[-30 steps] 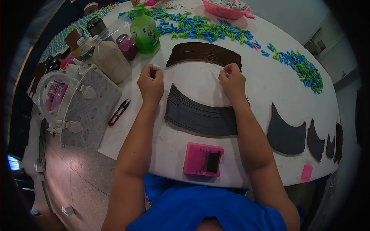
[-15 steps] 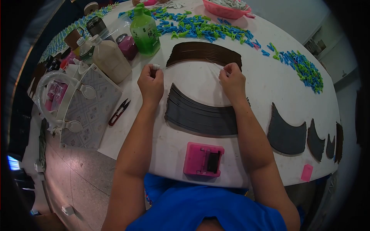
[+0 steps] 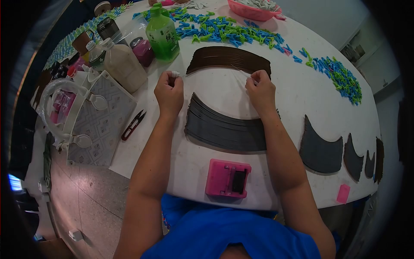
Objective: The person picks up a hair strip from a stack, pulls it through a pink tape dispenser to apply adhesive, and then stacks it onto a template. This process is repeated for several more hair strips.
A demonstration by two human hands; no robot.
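My left hand [image 3: 169, 93] is closed near the left end of the brown strip stack [image 3: 228, 59], with a small white piece [image 3: 175, 74] at its fingertips. My right hand [image 3: 261, 91] pinches something thin and pale at the stack's right end; a fine line runs up and left from its fingers, too faint to identify. Below the hands lies a curved dark grey strip stack [image 3: 224, 127], its right end partly behind my right forearm. A pink device with a black block [image 3: 227, 178] stands near the table's front edge.
Small black scissors [image 3: 133, 125] lie beside a patterned white bag [image 3: 97, 123]. Bottles, one of them green [image 3: 162, 36], stand at the back left. Blue and green clips [image 3: 228, 30] and a pink basket [image 3: 254, 11] are at the back. More grey pieces [image 3: 321, 149] lie right.
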